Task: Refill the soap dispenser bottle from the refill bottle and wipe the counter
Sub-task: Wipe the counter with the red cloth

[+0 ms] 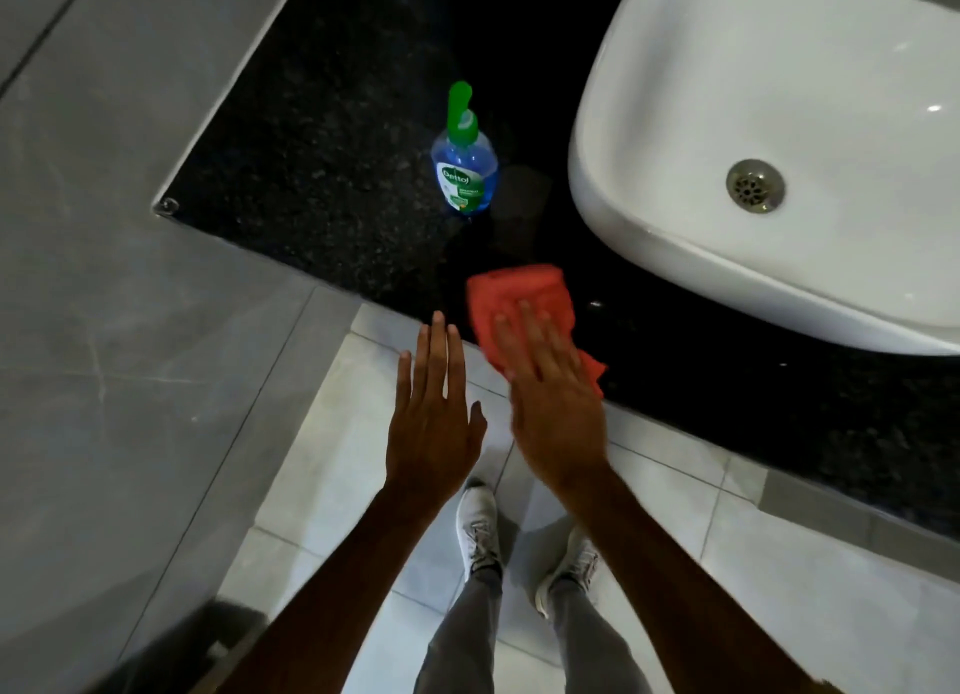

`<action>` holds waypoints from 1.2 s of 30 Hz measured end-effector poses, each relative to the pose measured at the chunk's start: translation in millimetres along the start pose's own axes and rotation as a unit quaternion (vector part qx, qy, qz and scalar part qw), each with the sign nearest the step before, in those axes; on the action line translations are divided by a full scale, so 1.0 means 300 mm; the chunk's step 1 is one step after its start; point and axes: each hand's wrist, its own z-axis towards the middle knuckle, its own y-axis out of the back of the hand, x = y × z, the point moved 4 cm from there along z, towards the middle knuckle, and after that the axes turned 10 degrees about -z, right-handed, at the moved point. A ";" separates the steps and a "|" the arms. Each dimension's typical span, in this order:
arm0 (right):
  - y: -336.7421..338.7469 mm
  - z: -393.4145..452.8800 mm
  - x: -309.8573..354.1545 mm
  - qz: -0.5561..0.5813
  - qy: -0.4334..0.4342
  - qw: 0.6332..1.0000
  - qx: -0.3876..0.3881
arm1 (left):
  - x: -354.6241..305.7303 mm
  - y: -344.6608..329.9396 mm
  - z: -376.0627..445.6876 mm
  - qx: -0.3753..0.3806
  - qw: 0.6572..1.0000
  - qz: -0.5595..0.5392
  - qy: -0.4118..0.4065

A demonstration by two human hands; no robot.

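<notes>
your shoes (pixel 480 530) stand on pale floor tiles (pixel 332 485), grey trousers (pixel 587 636) below the forearms. your left hand (pixel 434 423) hovers flat, fingers straight and together, thumb out to the side; it holds nothing and sits over the floor just short of the counter edge. your right hand (pixel 553 407) lies palm down, fingers spread flat on a red cloth (pixel 519 298), pressing it to the front edge of the black counter (pixel 322 184); it is a flat press, not a closed grasp. the hand is slightly blurred. part of the cloth sticks out beyond the fingertips and a corner shows to the right of the hand. farther back, the dispenser (pixel 464 166) stands upright on the counter, well apart from the cloth: clear bottle, blue liquid up near the shoulder, green pump on top, white and green label facing you. right of it the white basin (pixel 649 122) sits on the counter, drain (pixel 755 186) visible. grey wall tiles (pixel 78 226) to the left.
</notes>
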 end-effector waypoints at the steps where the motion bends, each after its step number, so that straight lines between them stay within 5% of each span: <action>1: 0.007 -0.013 -0.053 0.002 -0.043 0.999 -0.001 | -0.007 0.003 0.002 0.000 1.000 -0.003 0.001; 5: 0.031 0.156 -0.067 0.006 -0.169 0.985 -0.027 | -0.004 -0.004 0.005 -0.004 1.000 0.003 0.005; 10: -0.012 0.117 0.037 0.003 -0.025 0.999 -0.025 | -0.034 -0.029 0.006 -0.013 0.999 0.031 -0.041; 13: -0.017 -0.062 -0.082 0.001 -0.101 0.995 -0.022 | -0.094 -0.057 -0.001 0.015 0.996 0.036 -0.085; 17: 0.025 0.047 -0.178 -0.001 -0.168 0.985 -0.048 | -0.127 -0.085 0.000 0.019 0.995 0.031 -0.088; 23: -0.016 -0.032 -0.176 0.010 -0.084 0.995 -0.045 | -0.162 -0.120 0.003 -0.001 0.997 0.006 -0.075; 30: 0.039 -0.163 -0.445 0.041 -0.300 0.951 -0.063 | -0.253 -0.163 0.011 0.025 0.988 0.016 -0.154; 36: -0.002 -0.320 -0.470 0.017 -0.134 0.990 -0.031 | -0.370 -0.222 -0.025 0.027 0.989 -0.006 -0.144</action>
